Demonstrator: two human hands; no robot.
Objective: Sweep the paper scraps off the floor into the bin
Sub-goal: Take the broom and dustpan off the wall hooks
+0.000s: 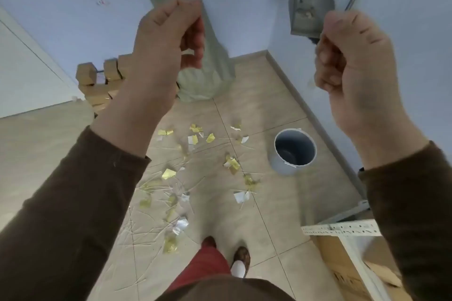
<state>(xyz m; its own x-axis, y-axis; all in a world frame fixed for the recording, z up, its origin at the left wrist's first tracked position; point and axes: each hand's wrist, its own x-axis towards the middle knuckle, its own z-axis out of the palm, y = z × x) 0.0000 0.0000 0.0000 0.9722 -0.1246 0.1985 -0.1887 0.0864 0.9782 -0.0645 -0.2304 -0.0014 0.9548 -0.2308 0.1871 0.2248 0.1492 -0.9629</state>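
The sweeping looks barely begun: yellow and white paper scraps [195, 168] lie scattered over the tiles in the middle of the frame, and the grey bin [293, 151] to their right looks empty. Both the left hand [166, 44] and right hand [354, 61] are raised with fingers curled; whether they pinch anything I cannot tell. The dustpan [310, 10] leans at the upper right, untouched.
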